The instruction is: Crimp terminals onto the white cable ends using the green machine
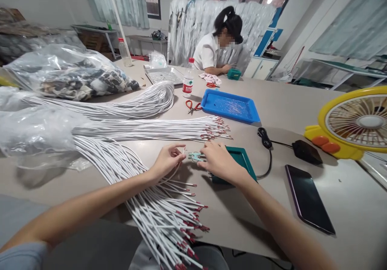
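Note:
My left hand (169,160) is closed in a pinch on the end of a white cable (173,176), whose thin tip points right. Just right of it, my right hand (218,159) is closed around a small pale-green plier-like tool (196,156), its jaws facing the cable tip; a small gap shows between them. A green box (246,161) with a raised rim lies partly hidden behind my right hand. Below my hands fans out a bundle of white cables (157,213) with red ends. Another bundle of white cables (145,128) lies straight behind my left hand.
Behind are a blue tray (231,105), red-handled pliers (192,106) and a bottle (188,80). To the right lie a phone (308,197), a black adapter (306,152) and a yellow fan (356,120). Plastic bags (72,70) fill the left. A co-worker (208,52) sits opposite.

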A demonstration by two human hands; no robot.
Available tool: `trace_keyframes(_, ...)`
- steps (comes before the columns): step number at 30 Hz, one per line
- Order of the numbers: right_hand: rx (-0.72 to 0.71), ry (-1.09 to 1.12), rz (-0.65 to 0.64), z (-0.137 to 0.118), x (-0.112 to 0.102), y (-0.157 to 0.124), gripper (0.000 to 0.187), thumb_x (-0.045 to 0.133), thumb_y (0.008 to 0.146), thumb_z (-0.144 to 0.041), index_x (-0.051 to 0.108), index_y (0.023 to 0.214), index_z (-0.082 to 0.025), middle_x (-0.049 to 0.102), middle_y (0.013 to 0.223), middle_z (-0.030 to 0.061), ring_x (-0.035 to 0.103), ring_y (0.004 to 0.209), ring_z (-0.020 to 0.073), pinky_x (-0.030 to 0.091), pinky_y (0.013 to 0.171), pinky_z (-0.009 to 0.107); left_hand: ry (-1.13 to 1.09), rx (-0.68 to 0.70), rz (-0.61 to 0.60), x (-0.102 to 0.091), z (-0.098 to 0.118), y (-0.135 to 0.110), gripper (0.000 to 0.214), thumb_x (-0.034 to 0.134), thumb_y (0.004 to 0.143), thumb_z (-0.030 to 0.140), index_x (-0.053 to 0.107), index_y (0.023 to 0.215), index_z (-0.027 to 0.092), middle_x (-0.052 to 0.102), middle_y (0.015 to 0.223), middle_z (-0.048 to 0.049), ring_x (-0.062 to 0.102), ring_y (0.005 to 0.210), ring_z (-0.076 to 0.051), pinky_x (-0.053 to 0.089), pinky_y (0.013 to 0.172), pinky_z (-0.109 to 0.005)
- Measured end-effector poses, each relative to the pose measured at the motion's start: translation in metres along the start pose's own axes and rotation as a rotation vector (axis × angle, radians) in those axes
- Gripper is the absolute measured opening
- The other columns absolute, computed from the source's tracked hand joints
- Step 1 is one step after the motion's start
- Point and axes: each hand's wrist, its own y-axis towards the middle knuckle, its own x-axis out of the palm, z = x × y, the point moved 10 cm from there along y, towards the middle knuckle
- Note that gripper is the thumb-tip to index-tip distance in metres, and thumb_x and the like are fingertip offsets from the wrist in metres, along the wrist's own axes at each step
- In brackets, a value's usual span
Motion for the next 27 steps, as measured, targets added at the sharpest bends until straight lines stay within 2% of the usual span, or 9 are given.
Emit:
trace_keyframes(5,0.02,-0.144,0.009,-0.009,0.006,0.003,0.014,0.055,0.081,-0.02,0.066,0.082,-0.011,0.063,0.093,0.0138,0.054,0.097,0.0295,0.036,0.078,0.041,0.095,0.007,-0.044,0.0,0.001,-0.002,0.042,0.068,0.072,0.034,0.058,0.103,0.008,0.059,0.06,0.0012,0.051,0.049,-0.009,0.041,0.05,-0.02)
trace_keyframes(8,0.0,-0.147,0.044,-0.012,0.006,0.004,0.016,0.05,0.082,-0.015,0.065,0.077,-0.012,0.063,0.088,0.0126,0.054,0.094,0.0288,0.035,0.076,0.04,0.189,0.046,-0.048,0.0,0.006,-0.002,0.036,0.067,0.072,0.032,0.06,0.099,0.01,0.062,0.06,-0.0003,0.053,0.051,-0.01,0.043,0.054,-0.02)
trace_keyframes(11,-0.007,-0.126,0.049,-0.012,0.008,0.006,0.017,0.05,0.081,-0.013,0.064,0.072,-0.012,0.063,0.085,0.0113,0.056,0.088,0.0261,0.033,0.076,0.039,0.23,0.01,-0.09,0.002,0.0,-0.002,0.036,0.069,0.07,0.033,0.061,0.097,0.01,0.062,0.056,-0.0005,0.054,0.048,-0.011,0.043,0.051,-0.021)
trace_keyframes(19,-0.03,-0.095,0.033,-0.016,0.015,0.012,0.016,0.052,0.078,-0.01,0.063,0.067,-0.012,0.064,0.079,0.0095,0.057,0.076,0.021,0.03,0.077,0.037,0.207,-0.054,-0.074,-0.001,-0.009,0.002,0.039,0.074,0.065,0.033,0.062,0.094,0.01,0.067,0.057,-0.0035,0.057,0.046,-0.012,0.043,0.049,-0.02)
trace_keyframes(24,-0.045,-0.084,0.018,-0.018,0.018,0.011,0.017,0.052,0.079,-0.011,0.064,0.068,-0.012,0.064,0.081,0.0099,0.056,0.077,0.0208,0.03,0.08,0.038,0.244,-0.074,-0.068,-0.001,-0.01,0.001,0.038,0.073,0.066,0.035,0.062,0.092,0.009,0.067,0.057,-0.0044,0.057,0.047,-0.012,0.044,0.05,-0.022)
trace_keyframes(27,-0.071,-0.063,0.019,-0.015,0.016,0.012,0.019,0.052,0.083,-0.019,0.064,0.07,-0.012,0.063,0.084,0.0103,0.056,0.082,0.0219,0.03,0.085,0.039,0.279,-0.058,-0.058,-0.003,-0.009,0.002,0.036,0.073,0.067,0.034,0.063,0.092,0.01,0.067,0.056,-0.0039,0.058,0.047,-0.013,0.044,0.05,-0.022)
